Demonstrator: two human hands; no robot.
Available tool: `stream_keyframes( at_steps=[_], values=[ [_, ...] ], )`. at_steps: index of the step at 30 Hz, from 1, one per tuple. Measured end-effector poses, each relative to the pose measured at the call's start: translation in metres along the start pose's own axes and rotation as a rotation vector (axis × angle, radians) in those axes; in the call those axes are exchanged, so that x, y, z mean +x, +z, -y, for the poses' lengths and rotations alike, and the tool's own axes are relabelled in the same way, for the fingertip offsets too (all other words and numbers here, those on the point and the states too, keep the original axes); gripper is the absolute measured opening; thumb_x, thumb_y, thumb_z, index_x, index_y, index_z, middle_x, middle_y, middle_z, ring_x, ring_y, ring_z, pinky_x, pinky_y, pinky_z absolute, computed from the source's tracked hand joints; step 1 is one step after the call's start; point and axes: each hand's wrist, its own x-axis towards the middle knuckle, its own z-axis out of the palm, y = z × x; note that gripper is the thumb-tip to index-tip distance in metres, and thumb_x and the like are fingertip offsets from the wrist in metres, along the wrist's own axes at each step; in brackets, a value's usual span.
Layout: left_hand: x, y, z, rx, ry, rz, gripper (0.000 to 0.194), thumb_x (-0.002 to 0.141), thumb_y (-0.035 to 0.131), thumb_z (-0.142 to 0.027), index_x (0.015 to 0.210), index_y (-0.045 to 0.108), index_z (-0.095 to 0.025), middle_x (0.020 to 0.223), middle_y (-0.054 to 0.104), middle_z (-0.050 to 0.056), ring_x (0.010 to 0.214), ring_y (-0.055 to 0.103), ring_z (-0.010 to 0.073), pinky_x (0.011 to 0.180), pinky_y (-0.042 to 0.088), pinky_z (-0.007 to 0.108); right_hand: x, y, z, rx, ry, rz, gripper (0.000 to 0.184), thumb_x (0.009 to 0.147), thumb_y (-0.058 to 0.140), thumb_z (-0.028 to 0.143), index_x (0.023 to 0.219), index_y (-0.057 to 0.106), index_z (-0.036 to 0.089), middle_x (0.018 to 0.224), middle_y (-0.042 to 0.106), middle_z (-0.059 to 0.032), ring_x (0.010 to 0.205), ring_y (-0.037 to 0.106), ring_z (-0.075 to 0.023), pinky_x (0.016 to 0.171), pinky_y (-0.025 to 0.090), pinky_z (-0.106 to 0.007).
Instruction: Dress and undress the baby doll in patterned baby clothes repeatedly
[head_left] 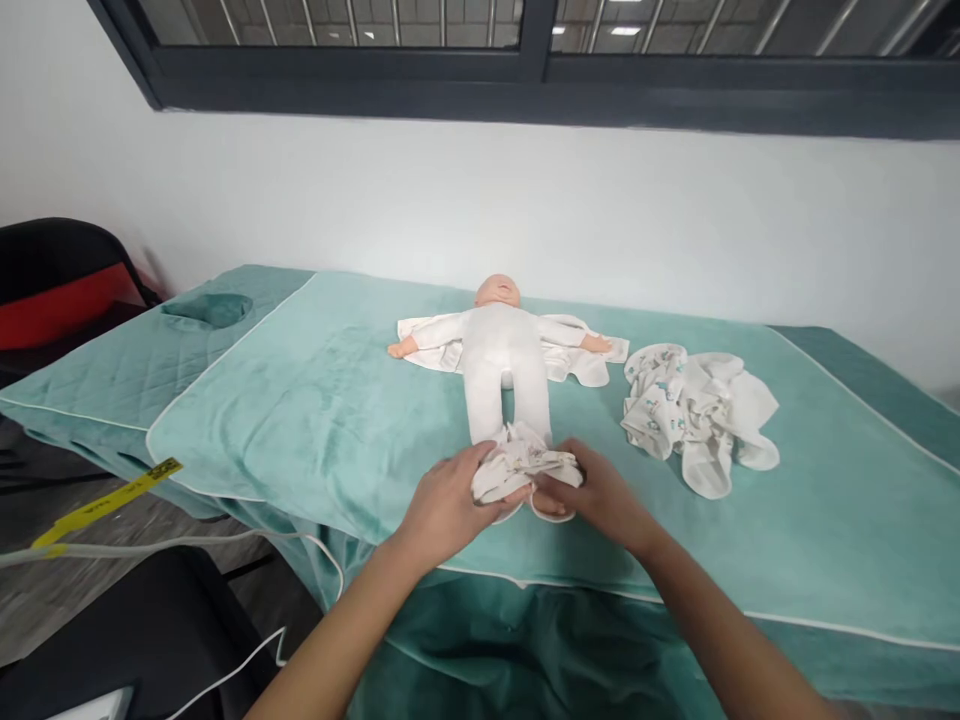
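A baby doll (504,340) with a white cloth body lies on its back, arms spread and feet toward me. At its lower legs, my left hand (448,503) and my right hand (606,492) are closed on opposite sides of a bunched white baby garment (525,466) with a faint print. The doll's feet show below the bunched cloth, close to my fingers; whether they pass through it, I cannot tell. Beneath the doll's arms and upper body, a white garment (589,368) is spread flat.
A heap of white and printed baby clothes (697,410) lies to the right on the green covered bed (330,400). The bed has a face hole (210,310) at its left end. A white cable (187,541) with a yellow tag (112,503) hangs near the front left, above a black chair (150,630).
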Motion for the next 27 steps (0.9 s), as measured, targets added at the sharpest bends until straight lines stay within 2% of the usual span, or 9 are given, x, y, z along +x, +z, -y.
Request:
stream_keyframes(
  at_steps=[3,6,9,12,16,20,22,24,27],
  values=[
    [-0.001,-0.019,-0.013,-0.350,-0.139,0.099,0.058,0.068,0.079,-0.035,0.122,0.060,-0.027,0.118,0.069,0.004,0.109,0.064,0.0291,0.091,0.050,0.039,0.002,-0.018,0.019,0.123,0.032,0.197,0.031,0.078,0.069,0.051,0.082,0.066,0.020,0.073,0.068,-0.0014,0.070,0.061,-0.0208,0.065,0.046,-0.032],
    [-0.001,-0.037,-0.023,-0.753,-0.283,0.204,0.054,0.065,0.079,-0.026,0.117,0.064,-0.023,0.109,0.073,0.005,0.102,0.067,0.0276,0.087,0.052,0.036,0.007,-0.032,0.033,0.384,0.122,0.361,0.036,0.079,0.069,0.052,0.094,0.072,0.019,0.089,0.074,-0.0061,0.081,0.067,-0.0244,0.073,0.050,-0.036],
    [0.004,-0.049,-0.031,-1.030,-0.315,0.197,0.052,0.069,0.077,-0.038,0.117,0.066,-0.020,0.104,0.074,0.009,0.098,0.069,0.0303,0.084,0.054,0.040,0.017,-0.042,0.050,0.564,0.127,0.337,0.042,0.076,0.070,0.055,0.099,0.073,0.020,0.103,0.073,-0.0085,0.093,0.067,-0.0270,0.081,0.051,-0.039],
    [0.019,-0.059,-0.034,-1.120,-0.247,0.144,0.059,0.078,0.061,-0.064,0.113,0.068,-0.018,0.102,0.074,0.013,0.101,0.067,0.0337,0.085,0.054,0.044,0.033,-0.050,0.075,0.339,-0.044,0.315,0.039,0.077,0.069,0.055,0.094,0.071,0.020,0.100,0.072,-0.0073,0.095,0.065,-0.0271,0.080,0.050,-0.038],
    [0.042,-0.093,-0.036,-0.876,-0.138,0.199,0.068,0.084,0.043,-0.073,0.110,0.067,-0.015,0.101,0.072,0.012,0.099,0.066,0.0289,0.083,0.051,0.039,0.058,-0.061,0.114,-0.065,-0.243,0.480,0.044,0.074,0.073,0.053,0.103,0.065,0.021,0.106,0.068,-0.0049,0.098,0.062,-0.0258,0.077,0.048,-0.033],
    [0.054,-0.143,-0.049,-0.106,-0.020,0.462,0.041,0.079,0.063,-0.057,0.090,0.070,-0.018,0.088,0.069,0.002,0.082,0.062,0.0194,0.069,0.044,0.027,0.072,-0.068,0.153,-0.411,-0.323,0.810,0.051,0.064,0.081,0.052,0.102,0.065,0.022,0.105,0.069,-0.0021,0.095,0.062,-0.0251,0.073,0.046,-0.029],
    [0.056,-0.162,-0.060,0.209,0.029,0.499,0.027,0.077,0.065,-0.046,0.084,0.069,-0.021,0.081,0.066,-0.001,0.074,0.058,0.0163,0.063,0.039,0.025,0.075,-0.068,0.172,-0.478,-0.337,0.920,0.047,0.067,0.078,0.054,0.099,0.067,0.022,0.101,0.069,-0.0018,0.091,0.062,-0.0232,0.070,0.045,-0.028],
    [0.059,-0.175,-0.068,0.367,0.092,0.346,0.017,0.076,0.063,-0.037,0.082,0.066,-0.021,0.076,0.062,-0.003,0.069,0.054,0.0146,0.060,0.037,0.024,0.080,-0.064,0.188,-0.491,-0.376,0.855,0.040,0.073,0.072,0.055,0.092,0.068,0.020,0.092,0.067,-0.0016,0.082,0.060,-0.0201,0.066,0.041,-0.028],
    [0.070,-0.182,-0.066,0.390,0.144,-0.131,0.013,0.076,0.059,-0.030,0.085,0.060,-0.020,0.075,0.058,-0.002,0.070,0.053,0.0152,0.063,0.039,0.026,0.095,-0.051,0.201,-0.317,-0.474,0.519,0.032,0.082,0.064,0.050,0.085,0.064,0.019,0.081,0.061,-0.0003,0.074,0.055,-0.0164,0.063,0.038,-0.028]
  ],
)
